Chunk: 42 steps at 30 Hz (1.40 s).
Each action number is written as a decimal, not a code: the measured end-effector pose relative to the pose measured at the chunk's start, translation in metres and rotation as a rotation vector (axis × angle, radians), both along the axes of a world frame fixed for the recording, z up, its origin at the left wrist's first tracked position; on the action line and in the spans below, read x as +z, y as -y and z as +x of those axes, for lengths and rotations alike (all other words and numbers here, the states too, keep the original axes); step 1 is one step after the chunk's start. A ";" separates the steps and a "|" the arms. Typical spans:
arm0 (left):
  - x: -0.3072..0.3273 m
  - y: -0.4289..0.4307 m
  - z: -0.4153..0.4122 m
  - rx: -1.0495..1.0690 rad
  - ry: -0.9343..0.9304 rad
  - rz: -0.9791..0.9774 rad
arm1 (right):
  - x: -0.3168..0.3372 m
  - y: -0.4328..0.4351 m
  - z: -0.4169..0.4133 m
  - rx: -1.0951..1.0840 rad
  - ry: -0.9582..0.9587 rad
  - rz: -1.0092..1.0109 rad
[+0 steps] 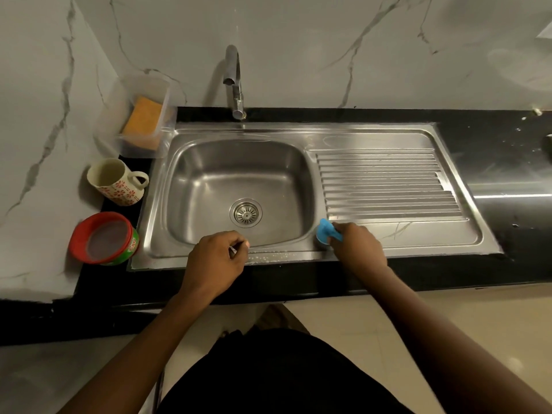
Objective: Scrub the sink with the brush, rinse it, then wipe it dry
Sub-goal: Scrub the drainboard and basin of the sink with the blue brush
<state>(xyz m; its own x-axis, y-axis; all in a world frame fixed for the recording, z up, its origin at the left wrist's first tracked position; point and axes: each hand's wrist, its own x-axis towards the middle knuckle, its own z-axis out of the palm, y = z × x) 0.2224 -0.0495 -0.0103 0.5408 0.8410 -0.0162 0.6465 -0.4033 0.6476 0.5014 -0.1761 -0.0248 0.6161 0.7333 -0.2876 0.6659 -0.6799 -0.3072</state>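
**Step in hand (judged): scrubbing.**

The right grip (pixel 357 245) is clenched round the blue brush (pixel 325 231). The brush head projects from the thumb side of the grip and sits at the front right corner of the basin, on the rim of the sink (pixel 298 131), just beside the drainboard (pixel 385 186). The left grip (pixel 218 253) rests on the front rim with its fingers curled. Whether it pinches something small cannot be told.

Recommended procedure:

1. Seat the bristles flat on the steel.
2. Work in short, overlapping strokes from the rim down the basin wall toward the drain strainer (pixel 245 213).
3. Follow the drainboard grooves along their length, not across them.
4. Brace with the left grip on the rim.

White specks (pixel 268 258), probably suds, lie on the front rim between the two grips. Cover this strip before rinsing at the tap (pixel 234 82).
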 end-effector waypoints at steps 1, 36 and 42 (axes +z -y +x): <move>0.000 0.001 0.003 -0.006 0.002 -0.002 | 0.000 -0.008 -0.012 0.023 -0.022 0.014; 0.011 0.017 0.027 -0.115 -0.009 0.028 | -0.008 0.000 -0.018 0.000 -0.154 0.122; 0.014 0.017 0.026 -0.093 0.012 0.026 | 0.006 0.029 0.055 -0.069 -0.045 -0.029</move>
<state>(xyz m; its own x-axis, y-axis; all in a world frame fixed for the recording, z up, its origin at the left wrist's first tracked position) 0.2481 -0.0669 0.0033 0.6168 0.7870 0.0120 0.5978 -0.4783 0.6433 0.5560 -0.2050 -0.0185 0.6506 0.6808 -0.3365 0.6034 -0.7325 -0.3154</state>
